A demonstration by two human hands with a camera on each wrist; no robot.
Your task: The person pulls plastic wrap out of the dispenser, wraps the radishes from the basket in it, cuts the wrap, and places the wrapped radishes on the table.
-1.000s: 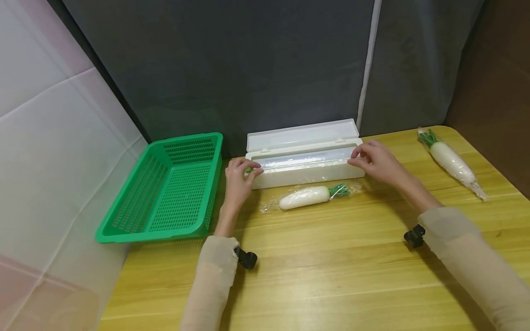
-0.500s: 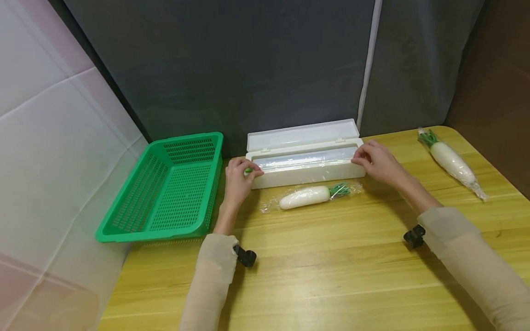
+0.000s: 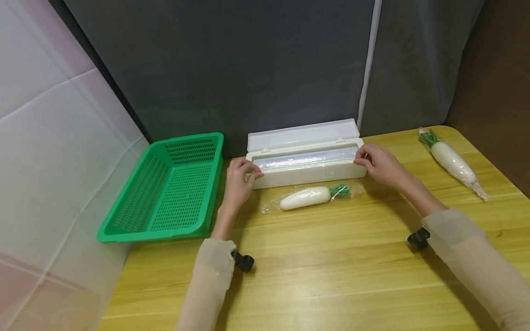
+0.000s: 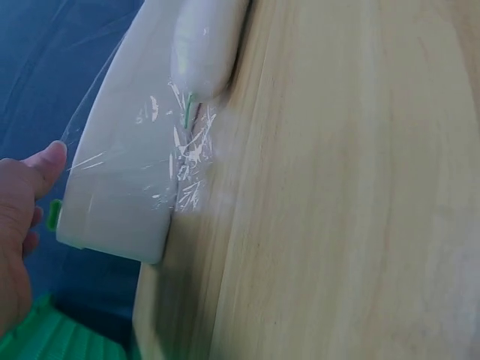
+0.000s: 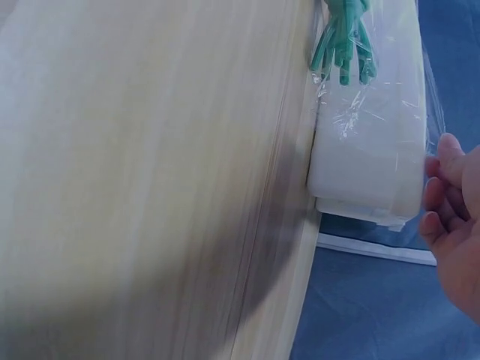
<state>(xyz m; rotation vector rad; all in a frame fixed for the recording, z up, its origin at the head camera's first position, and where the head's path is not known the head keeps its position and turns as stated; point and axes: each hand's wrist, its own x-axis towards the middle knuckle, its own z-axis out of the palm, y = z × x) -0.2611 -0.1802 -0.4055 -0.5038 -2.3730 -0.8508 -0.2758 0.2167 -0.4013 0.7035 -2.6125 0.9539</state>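
A white cling film dispenser [image 3: 310,176] stands at the back of the table, its lid [image 3: 304,134] tipped back. Clear cling film [image 4: 101,161] runs over its front down to a white radish [image 3: 305,198] with green stalks, which lies just in front. At the left end, my left hand [image 3: 239,184] pinches the film's edge between thumb and fingers; a small green tab [image 4: 54,214] sits beside them. My right hand [image 3: 383,166] pinches the film's other corner at the right end. How far the film wraps under the radish is hidden.
A green plastic basket [image 3: 201,225] stands to the left of the dispenser. At the far right of the wooden table [image 3: 314,276] lies another radish [image 3: 453,161] in film with twisted ends. A dark curtain [image 3: 248,69] hangs behind the table.
My right hand has shifted slightly right and down along the dispenser's end. The left hand stays almost in place. The dispenser and radishes look unmoved.
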